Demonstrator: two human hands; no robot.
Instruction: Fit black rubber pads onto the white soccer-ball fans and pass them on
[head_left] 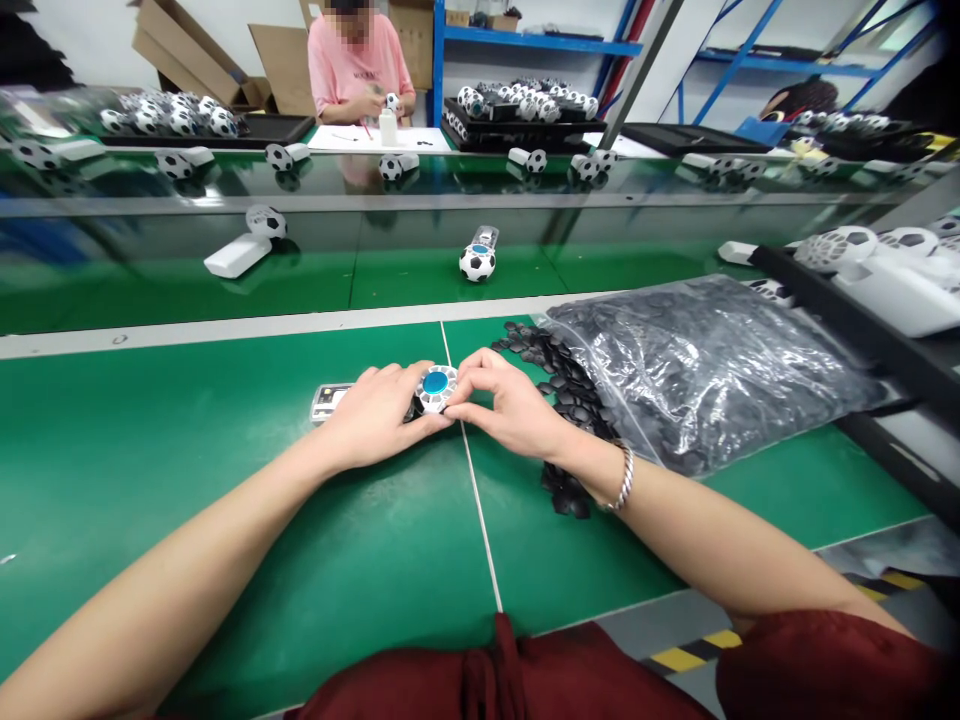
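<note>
My left hand (382, 412) is closed round a football-shaped device (436, 383) that lies on the green table. Its round head has a blue disc in the middle, and its clear, flat handle (330, 401) sticks out to the left from under my palm. At the right edge of the head, my right hand (506, 400) has thumb and fingertips pinched together. What sits between those fingertips, if anything, is too small to make out. Just right of this hand spreads a heap of small black pieces (574, 385), partly under my wrist.
A clear plastic bag (712, 360) of black pieces lies at the right, beside a black tray (862, 310) of white football devices. Beyond the table, a green conveyor (405, 250) carries several more devices. Across it, a person in pink (360, 70) handles a small football piece.
</note>
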